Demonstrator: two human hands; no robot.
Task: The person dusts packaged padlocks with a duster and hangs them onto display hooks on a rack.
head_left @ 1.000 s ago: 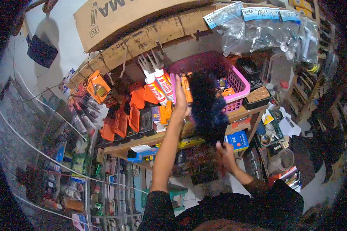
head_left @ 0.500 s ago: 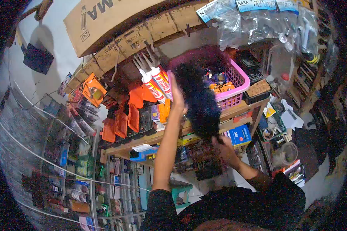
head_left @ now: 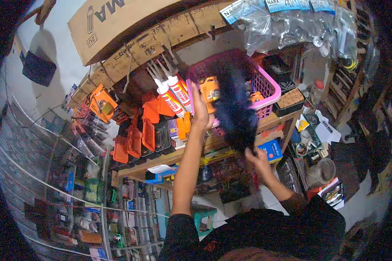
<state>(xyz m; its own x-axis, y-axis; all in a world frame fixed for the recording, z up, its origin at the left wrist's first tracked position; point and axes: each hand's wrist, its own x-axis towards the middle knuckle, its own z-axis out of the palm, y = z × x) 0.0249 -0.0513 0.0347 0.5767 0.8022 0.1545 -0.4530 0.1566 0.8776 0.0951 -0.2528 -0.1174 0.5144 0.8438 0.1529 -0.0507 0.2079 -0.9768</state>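
My right hand is closed round the lower end of a dark fluffy duster. The duster stands upright and is blurred by motion, in front of the pink plastic basket. Behind it, an orange-carded package and other small packaged goods show inside the basket. My left hand lies along the basket's left side, its fingers straight and pointing up. Just left of that hand stand white-and-red sealant tubes with pale nozzles.
Orange-lidded boxes line the wooden shelf's left part. A brown tray sits right of the basket. Clear bags hang above, beside a cardboard box. A blue box lies below, and a glass display case stands at left.
The duster has moved a little right with my right hand, uncovering the orange-carded package in the basket. My left hand stays at the basket's left side. The view has shifted slightly.
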